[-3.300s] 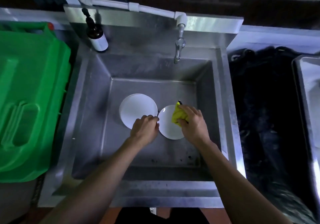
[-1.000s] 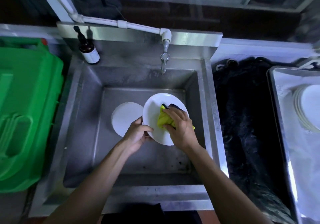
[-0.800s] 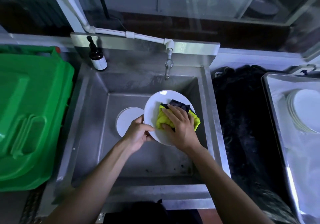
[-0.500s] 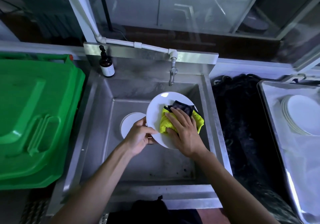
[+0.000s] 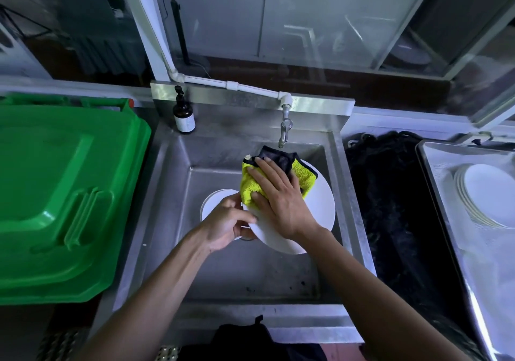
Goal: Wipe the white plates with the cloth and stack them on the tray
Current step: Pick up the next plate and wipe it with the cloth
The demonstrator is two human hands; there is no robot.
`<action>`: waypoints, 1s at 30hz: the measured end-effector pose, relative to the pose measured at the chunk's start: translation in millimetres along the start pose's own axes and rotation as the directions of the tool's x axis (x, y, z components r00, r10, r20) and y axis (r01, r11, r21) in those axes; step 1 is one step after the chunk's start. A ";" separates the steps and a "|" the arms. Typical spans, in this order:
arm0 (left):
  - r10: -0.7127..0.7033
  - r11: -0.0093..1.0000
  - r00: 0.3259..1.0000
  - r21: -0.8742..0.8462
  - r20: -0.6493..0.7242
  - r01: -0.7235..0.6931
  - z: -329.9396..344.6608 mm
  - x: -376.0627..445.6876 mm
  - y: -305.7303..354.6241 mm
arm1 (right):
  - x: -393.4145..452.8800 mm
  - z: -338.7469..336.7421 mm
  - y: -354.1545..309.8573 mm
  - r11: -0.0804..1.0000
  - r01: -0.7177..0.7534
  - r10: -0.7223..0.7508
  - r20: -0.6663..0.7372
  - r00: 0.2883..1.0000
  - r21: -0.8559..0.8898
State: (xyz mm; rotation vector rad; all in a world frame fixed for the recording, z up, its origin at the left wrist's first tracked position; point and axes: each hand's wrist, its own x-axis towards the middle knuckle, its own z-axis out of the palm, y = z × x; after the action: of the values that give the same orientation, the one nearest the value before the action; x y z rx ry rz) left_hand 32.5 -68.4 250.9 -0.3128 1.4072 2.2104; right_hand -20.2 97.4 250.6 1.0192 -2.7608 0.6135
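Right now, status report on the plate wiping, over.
Left hand grips plate rim. Right hand presses cloth flat on it. Tray stack right; path clear.

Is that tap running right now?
Off, it seems: no stream shows below the tap, and the sink floor holds no pooled water.

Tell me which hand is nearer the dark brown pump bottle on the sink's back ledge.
Left. The left hand grips the lifted white plate below the pump bottle; the right hand lies farther right.
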 end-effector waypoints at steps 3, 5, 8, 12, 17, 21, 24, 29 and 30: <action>0.009 1.000 0.998 0.028 -0.055 -0.008 2.2 -2.4 0.5 | 9.2 2.0 0.8 0.999 -0.014 0.014 -0.014 1.000 0.030; 0.015 0.999 0.995 0.034 -0.101 -0.012 5.2 -4.4 1.0 | 15.4 1.5 5.1 0.997 -0.053 0.054 -0.011 0.998 0.064; 0.030 0.999 0.988 0.037 -0.151 -0.024 8.7 -6.5 0.9 | 22.6 0.9 14.4 0.989 -0.122 0.123 -0.013 0.992 0.084; 0.066 0.998 0.979 0.021 -0.195 -0.063 11.1 -7.3 0.6 | 26.3 2.0 30.9 0.975 -0.202 0.207 -0.044 0.977 0.098; 0.084 0.996 0.953 -0.015 -0.292 -0.092 10.2 -2.2 -4.4 | 17.9 10.5 42.8 0.924 -0.352 0.364 -0.061 0.930 0.147; 0.083 0.995 0.938 -0.023 -0.337 -0.097 8.6 0.3 -7.4 | 5.2 24.6 40.9 0.849 -0.481 0.495 -0.014 0.869 0.218; 0.090 0.993 0.932 -0.033 -0.351 -0.109 4.1 2.1 -10.5 | -5.6 30.6 33.9 0.806 -0.529 0.541 0.031 0.840 0.264; 0.100 0.991 0.927 -0.044 -0.360 -0.124 -2.2 6.0 -16.0 | -17.6 35.7 8.2 0.706 -0.608 0.616 0.108 0.780 0.364; 0.099 0.992 0.928 -0.041 -0.359 -0.121 -2.1 6.7 -17.4 | -17.2 36.3 1.7 0.677 -0.625 0.635 0.120 0.763 0.387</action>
State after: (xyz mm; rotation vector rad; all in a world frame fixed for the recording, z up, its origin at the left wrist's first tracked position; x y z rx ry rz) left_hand 35.8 -62.4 233.4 -0.7043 1.5743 2.3791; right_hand -7.8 93.6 212.7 0.0192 -2.9954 1.3246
